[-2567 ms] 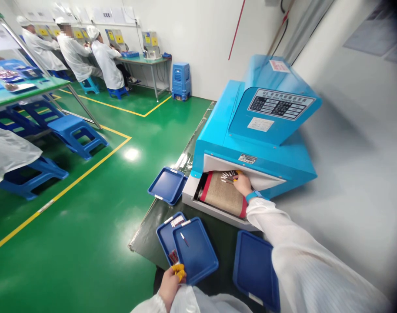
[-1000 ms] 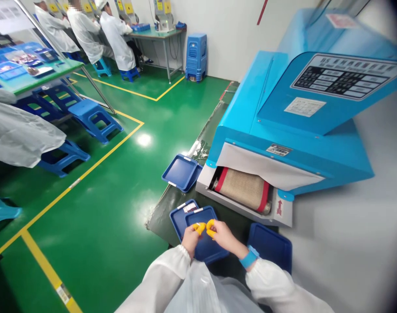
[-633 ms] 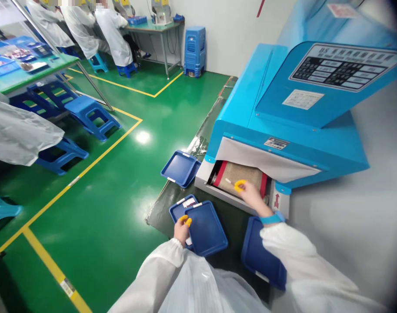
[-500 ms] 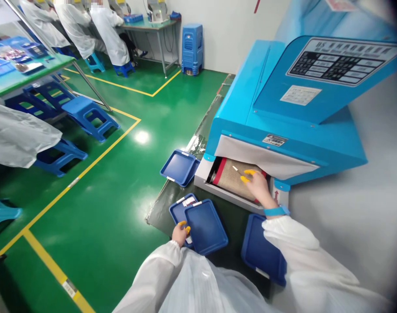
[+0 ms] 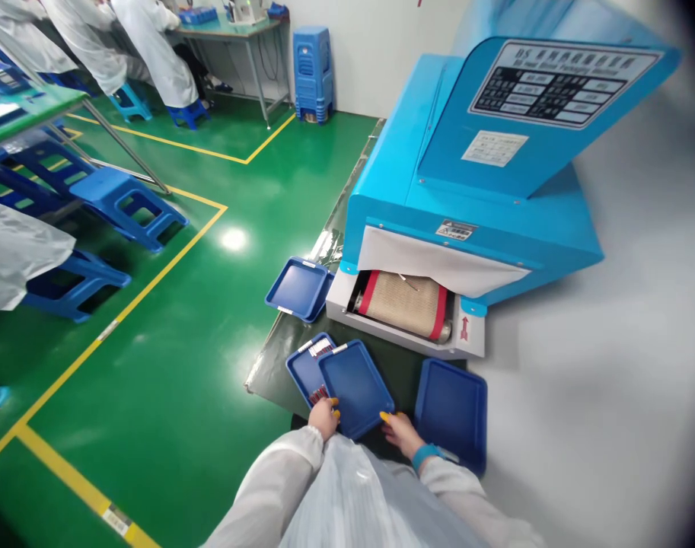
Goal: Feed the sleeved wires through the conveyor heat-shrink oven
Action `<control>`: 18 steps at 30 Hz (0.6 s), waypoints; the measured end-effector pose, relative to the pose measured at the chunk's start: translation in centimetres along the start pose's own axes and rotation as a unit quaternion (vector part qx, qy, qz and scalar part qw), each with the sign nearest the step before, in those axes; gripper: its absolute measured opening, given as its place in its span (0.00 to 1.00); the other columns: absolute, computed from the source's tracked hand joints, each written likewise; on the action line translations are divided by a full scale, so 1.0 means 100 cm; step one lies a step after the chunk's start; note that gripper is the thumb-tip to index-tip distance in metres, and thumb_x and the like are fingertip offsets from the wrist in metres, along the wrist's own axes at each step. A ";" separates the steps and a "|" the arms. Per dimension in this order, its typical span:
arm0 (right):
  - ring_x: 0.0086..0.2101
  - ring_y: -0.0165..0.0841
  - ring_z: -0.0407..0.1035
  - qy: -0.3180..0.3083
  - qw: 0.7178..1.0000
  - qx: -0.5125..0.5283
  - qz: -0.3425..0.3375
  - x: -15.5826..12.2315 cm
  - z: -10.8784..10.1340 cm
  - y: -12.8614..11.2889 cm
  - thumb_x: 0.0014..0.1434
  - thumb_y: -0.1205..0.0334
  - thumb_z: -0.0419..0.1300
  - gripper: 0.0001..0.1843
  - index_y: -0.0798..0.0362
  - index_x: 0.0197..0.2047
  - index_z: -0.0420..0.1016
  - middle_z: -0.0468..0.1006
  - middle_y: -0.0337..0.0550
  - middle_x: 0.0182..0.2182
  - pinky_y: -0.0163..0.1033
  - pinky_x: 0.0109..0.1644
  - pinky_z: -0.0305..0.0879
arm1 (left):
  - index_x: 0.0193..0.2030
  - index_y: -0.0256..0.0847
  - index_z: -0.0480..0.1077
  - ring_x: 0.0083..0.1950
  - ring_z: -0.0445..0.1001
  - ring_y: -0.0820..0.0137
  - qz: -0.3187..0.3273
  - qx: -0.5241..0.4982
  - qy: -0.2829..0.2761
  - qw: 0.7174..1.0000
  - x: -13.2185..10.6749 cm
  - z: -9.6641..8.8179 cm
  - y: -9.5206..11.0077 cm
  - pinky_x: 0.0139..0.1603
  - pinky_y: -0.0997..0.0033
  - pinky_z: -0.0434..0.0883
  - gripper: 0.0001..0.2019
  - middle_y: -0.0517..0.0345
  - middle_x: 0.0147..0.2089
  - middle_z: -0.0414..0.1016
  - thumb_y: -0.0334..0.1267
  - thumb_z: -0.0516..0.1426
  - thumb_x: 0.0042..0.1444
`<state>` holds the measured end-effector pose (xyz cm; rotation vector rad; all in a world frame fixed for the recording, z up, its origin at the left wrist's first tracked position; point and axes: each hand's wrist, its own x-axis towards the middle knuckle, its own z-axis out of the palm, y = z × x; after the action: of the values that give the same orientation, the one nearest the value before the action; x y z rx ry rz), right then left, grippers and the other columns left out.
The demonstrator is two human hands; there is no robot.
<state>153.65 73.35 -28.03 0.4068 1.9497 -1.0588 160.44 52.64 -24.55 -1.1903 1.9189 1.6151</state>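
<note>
An upper blue tray (image 5: pixel 357 388) with nothing in it overlaps a lower blue tray (image 5: pixel 302 368) that holds several thin dark-red pieces with white ends (image 5: pixel 320 348). My left hand (image 5: pixel 324 418) is closed at the upper tray's near left corner, yellow covers on its fingertips. At the near right corner, my right hand (image 5: pixel 401 434) pinches the rim with yellow-covered fingertips. A thin wire-like piece (image 5: pixel 409 283) lies on the mesh conveyor belt (image 5: pixel 404 306), close to the white curtain of the blue machine (image 5: pixel 432 179).
Another blue tray (image 5: pixel 453 411) lies to the right, and stacked trays (image 5: pixel 298 288) sit left of the belt. A yellow line (image 5: pixel 170 266) crosses the green floor. Blue stools (image 5: pixel 124 199) and seated people in white coats (image 5: pixel 153 49) are farther left.
My right hand has let go of the thin piece on the belt and come back to the upper tray's corner. That piece is now nearer the curtain. My left hand stays by the trays.
</note>
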 end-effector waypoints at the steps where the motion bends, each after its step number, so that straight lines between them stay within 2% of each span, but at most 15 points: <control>1: 0.34 0.35 0.73 -0.011 0.998 0.053 0.029 0.001 0.002 0.003 0.54 0.56 0.49 0.09 0.52 0.30 0.64 0.73 0.44 0.26 0.41 0.36 0.70 | 0.36 0.37 0.74 0.49 0.70 0.59 0.010 0.003 -0.004 1.000 -0.002 0.002 0.000 0.52 0.65 0.63 0.15 0.47 0.40 0.74 0.23 0.60 0.38; 3: 0.31 0.32 0.73 -0.004 0.988 0.123 0.088 0.004 0.002 0.004 0.54 0.56 0.49 0.10 0.51 0.25 0.61 0.70 0.39 0.22 0.38 0.36 0.70 | 0.38 0.36 0.74 0.48 0.70 0.59 0.028 0.007 -0.013 1.000 -0.007 0.006 0.001 0.50 0.66 0.65 0.16 0.46 0.42 0.74 0.24 0.60 0.39; 7: 0.25 0.28 0.69 0.032 0.957 0.256 0.134 0.007 -0.007 0.003 0.51 0.63 0.53 0.06 0.51 0.24 0.59 0.66 0.35 0.20 0.34 0.35 0.70 | 0.47 0.35 0.70 0.45 0.72 0.63 0.051 0.009 -0.006 0.999 -0.011 0.010 0.006 0.47 0.69 0.68 0.21 0.47 0.45 0.74 0.26 0.59 0.42; 10: 0.24 0.26 0.68 0.057 0.931 0.324 0.158 0.006 -0.010 0.008 0.49 0.67 0.54 0.04 0.51 0.26 0.60 0.67 0.35 0.20 0.32 0.34 0.70 | 0.54 0.35 0.64 0.55 0.66 0.63 0.037 0.020 0.070 0.997 -0.005 0.000 0.008 0.56 0.69 0.61 0.26 0.46 0.54 0.67 0.26 0.57 0.44; 12: 0.24 0.26 0.68 0.065 0.921 0.344 0.169 0.004 -0.007 0.012 0.48 0.68 0.54 0.04 0.52 0.27 0.61 0.68 0.35 0.21 0.31 0.34 0.69 | 0.57 0.33 0.59 0.63 0.56 0.61 0.003 0.031 0.138 0.990 0.002 -0.013 0.006 0.61 0.66 0.54 0.28 0.42 0.61 0.59 0.27 0.56 0.46; 14: 0.25 0.26 0.68 0.069 0.910 0.368 0.179 0.002 -0.004 0.014 0.49 0.68 0.54 0.03 0.52 0.28 0.61 0.68 0.35 0.21 0.30 0.34 0.69 | 0.57 0.30 0.57 0.64 0.52 0.56 -0.044 0.036 0.184 0.981 0.011 -0.028 0.002 0.62 0.61 0.52 0.29 0.36 0.62 0.56 0.29 0.57 0.46; 16: 0.24 0.25 0.68 0.068 0.900 0.387 0.188 0.001 0.000 0.016 0.50 0.69 0.53 0.02 0.53 0.28 0.62 0.68 0.36 0.20 0.30 0.32 0.69 | 0.55 0.28 0.59 0.61 0.59 0.54 -0.082 0.028 0.196 0.977 0.018 -0.040 -0.003 0.59 0.60 0.57 0.27 0.34 0.57 0.62 0.31 0.58 0.46; 18: 0.24 0.25 0.67 0.064 0.893 0.401 0.194 0.000 0.001 0.018 0.51 0.69 0.52 0.02 0.53 0.28 0.62 0.68 0.36 0.20 0.29 0.30 0.68 | 0.52 0.30 0.61 0.54 0.67 0.56 -0.101 0.007 0.186 0.977 0.024 -0.046 -0.008 0.52 0.61 0.65 0.24 0.37 0.50 0.69 0.33 0.58 0.47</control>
<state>154.82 74.36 -29.00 1.2847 1.3551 -1.5486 160.78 47.53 -25.54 -1.7185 1.9367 1.3444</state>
